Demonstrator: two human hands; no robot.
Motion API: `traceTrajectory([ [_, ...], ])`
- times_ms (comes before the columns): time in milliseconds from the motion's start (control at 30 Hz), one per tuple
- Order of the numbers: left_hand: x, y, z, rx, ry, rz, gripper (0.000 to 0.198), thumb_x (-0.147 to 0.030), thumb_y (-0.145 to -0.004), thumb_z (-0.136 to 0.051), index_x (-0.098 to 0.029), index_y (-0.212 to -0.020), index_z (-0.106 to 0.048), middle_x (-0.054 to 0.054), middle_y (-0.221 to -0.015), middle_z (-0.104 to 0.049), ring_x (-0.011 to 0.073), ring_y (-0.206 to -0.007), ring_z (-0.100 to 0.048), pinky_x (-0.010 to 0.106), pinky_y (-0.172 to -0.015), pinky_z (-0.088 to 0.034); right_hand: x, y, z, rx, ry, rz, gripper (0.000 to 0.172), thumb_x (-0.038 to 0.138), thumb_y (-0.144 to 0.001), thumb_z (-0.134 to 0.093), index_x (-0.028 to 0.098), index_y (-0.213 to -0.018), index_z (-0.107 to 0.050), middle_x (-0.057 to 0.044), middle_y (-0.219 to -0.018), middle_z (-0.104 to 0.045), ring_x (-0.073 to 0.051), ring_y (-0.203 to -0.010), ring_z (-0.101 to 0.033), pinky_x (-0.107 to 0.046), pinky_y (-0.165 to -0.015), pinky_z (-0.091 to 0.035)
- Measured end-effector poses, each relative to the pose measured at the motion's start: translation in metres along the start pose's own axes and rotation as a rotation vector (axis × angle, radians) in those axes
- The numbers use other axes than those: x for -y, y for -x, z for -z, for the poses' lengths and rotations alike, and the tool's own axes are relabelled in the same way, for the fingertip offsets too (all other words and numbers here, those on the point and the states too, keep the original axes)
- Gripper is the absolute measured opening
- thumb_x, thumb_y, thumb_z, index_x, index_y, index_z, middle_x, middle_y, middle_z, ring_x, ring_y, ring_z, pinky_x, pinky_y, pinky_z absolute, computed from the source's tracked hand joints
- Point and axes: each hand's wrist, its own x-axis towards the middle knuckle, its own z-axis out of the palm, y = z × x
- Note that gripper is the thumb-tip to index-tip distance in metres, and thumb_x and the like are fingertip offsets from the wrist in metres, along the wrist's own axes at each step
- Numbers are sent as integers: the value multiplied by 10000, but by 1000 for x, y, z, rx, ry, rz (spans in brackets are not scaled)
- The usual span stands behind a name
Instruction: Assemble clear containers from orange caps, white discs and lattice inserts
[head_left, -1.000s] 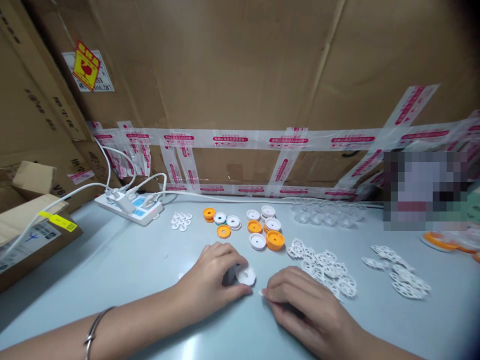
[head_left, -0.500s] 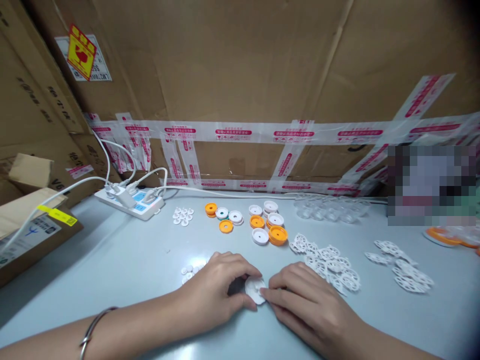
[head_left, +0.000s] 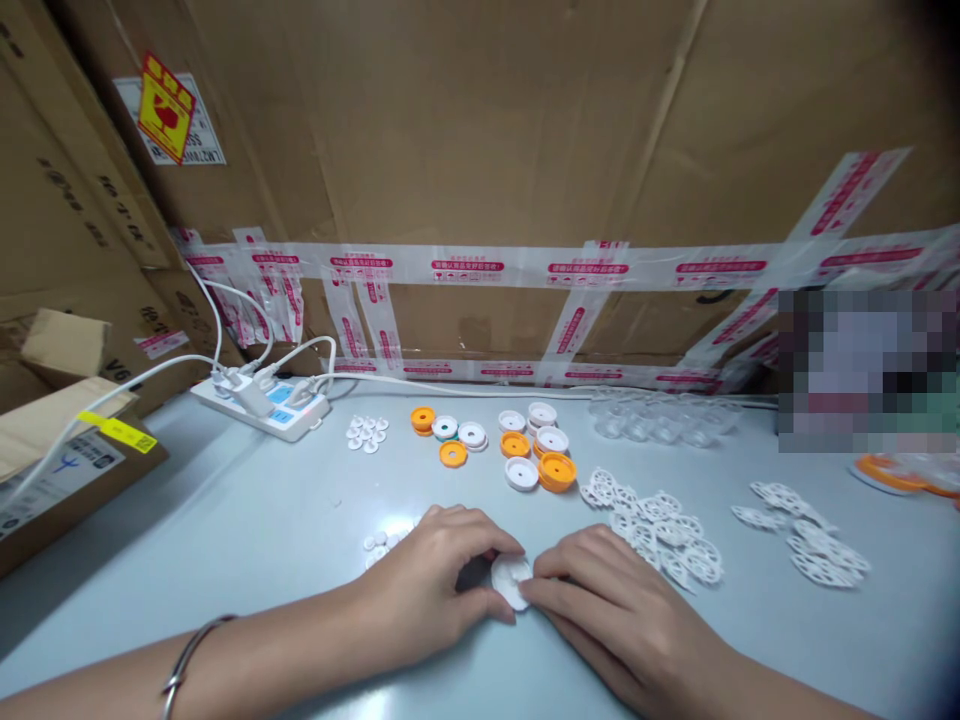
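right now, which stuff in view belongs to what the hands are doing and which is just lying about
In use or likely part of it:
- white disc in the left hand, right hand at its edge
- probably the orange and white round pieces, openwork white pieces, small white pieces

Seemingly just lying about:
- power strip
- cables
- cardboard boxes

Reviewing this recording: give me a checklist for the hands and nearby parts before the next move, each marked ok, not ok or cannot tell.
1. White disc steadied between thumb and fingers of the left hand: ok.
2. Right hand fingertips at the disc: ok.
3. Small part in the right fingertips: cannot tell, the fingers hide any.
4. Small white pieces fully in view: not ok, the left arm and hand partly cover them.
5. White openwork pieces untouched by the right hand: cannot tell, they overlap in view.
6. Power strip away from both hands: ok.
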Motion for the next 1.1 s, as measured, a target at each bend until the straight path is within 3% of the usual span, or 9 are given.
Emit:
traceTrajectory([
  [367, -3, 0, 2, 3, -3, 10, 299, -247, -698, -718, -197, -975, -615, 33, -924, -653, 181, -864, -574, 316, -811, -389, 5, -1, 6, 95, 16, -60, 207, 88, -805, -469, 178, -903, -629, -66, -770, -626, -165, -695, -557, -295, -619, -459],
  [700, -4, 1, 3, 0, -12, 2, 281, -253, -708, -710, -176, -961, -615, 37, -913, -653, 179, -860, -576, 307, -796, -378, 3, -2, 4, 27, -188, -168, 196, 63, -789, -496, 200, -885, -597, -39, -789, -617, -137, -718, -585, -243, -632, -497],
  [800, -5, 2, 3, 3, 2, 16, 278, -238, -701, -714, -183, -956, -617, 30, -922, -654, 176, -866, -572, 309, -805, -377, 1, -1, 5, 18, -245, -274, 197, 74, -783, -507, 213, -919, -541, -20, -789, -591, -127, -712, -576, -234, -627, -495],
  [933, -7, 4, 3, -38, 48, 12, 334, -273, -693, -721, -185, -995, -606, 37, -936, -656, 181, -876, -566, 322, -814, -386, 2, 2, 3, -39, -367, -532, 278, 152, -743, -588, 231, -980, -466, -6, -803, -547, -129, -691, -567, -261, -636, -515],
  [1100, -7, 8, 2, -141, 100, -25, 378, -305, -684, -725, -203, -1025, -596, 45, -939, -649, 184, -876, -564, 331, -810, -408, 15, 7, -10, -55, -934, -797, 474, 273, -708, -670, 259, -1069, -363, -46, -942, -568, -154, -815, -620, -303, -720, -532],
])
